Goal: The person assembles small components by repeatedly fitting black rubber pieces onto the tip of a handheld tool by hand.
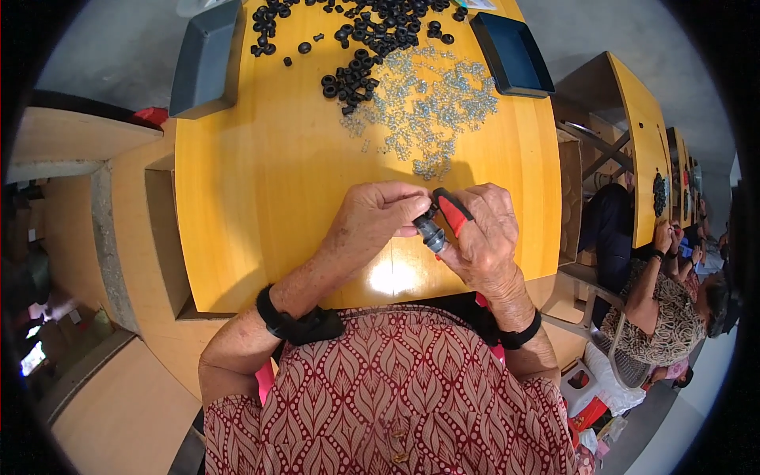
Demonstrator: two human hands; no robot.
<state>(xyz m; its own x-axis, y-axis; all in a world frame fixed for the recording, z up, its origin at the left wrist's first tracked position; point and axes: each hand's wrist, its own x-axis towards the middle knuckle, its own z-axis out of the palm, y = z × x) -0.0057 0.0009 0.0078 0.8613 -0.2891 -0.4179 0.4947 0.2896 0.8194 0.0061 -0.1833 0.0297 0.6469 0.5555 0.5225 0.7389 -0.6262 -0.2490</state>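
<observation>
Landmark: the heap of clear small pieces (439, 103) on the tabletop (277, 174); all places below are told from it.
Dark fitting: it is on the near side of the heap, toward the person, held above the tabletop between the two hands.
Long axis: it runs slantwise, the upper end pointing toward the heap and a little to the left, the lower end away from it, to the right.
Nearer hand: neither one clearly; the left hand (388, 210) is at the heap-side end, the right hand (484, 233) at the end farther from the heap.
Left grip: thumb and fingers are pinching the upper end.
Right grip: the thumb is against the lower end, the other fingers are bent; their exact contact is hidden.
Fitting's look: short, tube-like, black to dark grey (430, 233), with ring-like ridges and a shiny side.
Red-and-black piece: it lies along the right forefinger (454, 212); cover or tool, I cannot tell.
Black pieces: to the left and far side of the heap (384, 36).
Blue-black tray: just right of the heap (513, 55).
</observation>
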